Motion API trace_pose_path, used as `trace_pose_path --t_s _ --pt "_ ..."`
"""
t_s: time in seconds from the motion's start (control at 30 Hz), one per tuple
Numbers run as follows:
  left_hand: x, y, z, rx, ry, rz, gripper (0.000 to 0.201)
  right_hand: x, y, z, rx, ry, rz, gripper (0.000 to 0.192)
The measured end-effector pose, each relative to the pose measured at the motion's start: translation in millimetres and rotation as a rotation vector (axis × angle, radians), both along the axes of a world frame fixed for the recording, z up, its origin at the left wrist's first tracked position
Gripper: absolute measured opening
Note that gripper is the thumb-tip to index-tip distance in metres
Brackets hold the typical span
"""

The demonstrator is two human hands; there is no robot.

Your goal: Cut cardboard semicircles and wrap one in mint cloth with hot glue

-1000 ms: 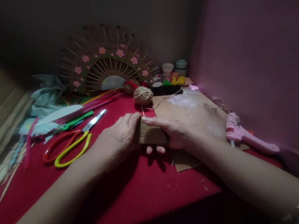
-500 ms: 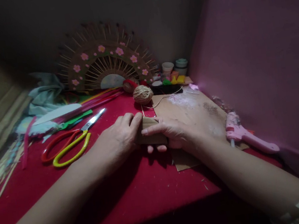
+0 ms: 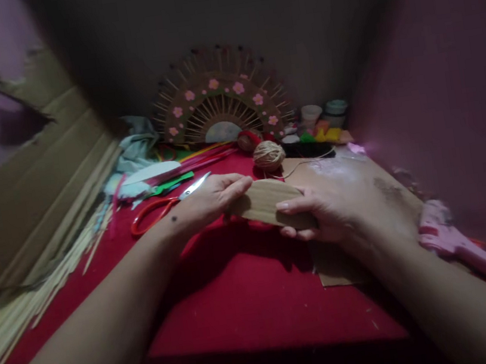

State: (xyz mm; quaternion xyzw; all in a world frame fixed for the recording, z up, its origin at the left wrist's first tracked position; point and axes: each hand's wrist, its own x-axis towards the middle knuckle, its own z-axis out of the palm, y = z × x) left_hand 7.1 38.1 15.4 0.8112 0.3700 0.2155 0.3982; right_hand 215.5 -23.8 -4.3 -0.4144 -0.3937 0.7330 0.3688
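Note:
Between my two hands, above the red cloth, is a piece of brown cardboard (image 3: 264, 202) with a rounded edge. My left hand (image 3: 223, 195) grips its left end, thumb and fingers closed on it. At the right end, my right hand (image 3: 319, 210) pinches it with the thumb on top and fingers beneath. Just behind the cardboard lies a ball of twine (image 3: 269, 155), a loose strand trailing right. Scissors (image 3: 153, 214) with red handles rest partly hidden behind my left wrist.
A pink glue gun (image 3: 464, 244) lies at the right beside a flat cardboard sheet (image 3: 341, 270). Bamboo sticks (image 3: 54, 287) are piled at left. A flowered stick fan (image 3: 222, 97) stands at the back, near small cups (image 3: 310, 115) and coloured clay (image 3: 329, 134).
The view has turned left, so everything sits further right. The cardboard piece is now more exposed, its rounded edge showing, and my hands are further apart along it.

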Motion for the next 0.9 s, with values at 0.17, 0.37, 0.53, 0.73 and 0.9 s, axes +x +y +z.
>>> trace_pose_path --t_s 0.17,0.37,0.53,0.73,0.9 --pt "6 -7 -3.9 -0.344 -0.197 0.008 0.041 4 1 -4.6 -0.06 -0.008 -0.045 0.051" --pt "13 -15 -0.1 -0.283 -0.157 0.058 0.032 3 2 -4.7 -0.024 0.034 0.012 0.045" --pt "10 -13 -0.7 -0.344 -0.168 0.041 0.032 1 4 -5.2 0.052 0.119 0.088 0.049" --pt "10 -14 -0.5 -0.416 -0.187 -0.006 0.038 3 6 -7.6 0.016 0.162 0.145 0.046" --pt "11 -11 -5.6 -0.521 -0.17 0.036 0.039 7 7 -8.6 -0.083 0.185 0.206 0.033"
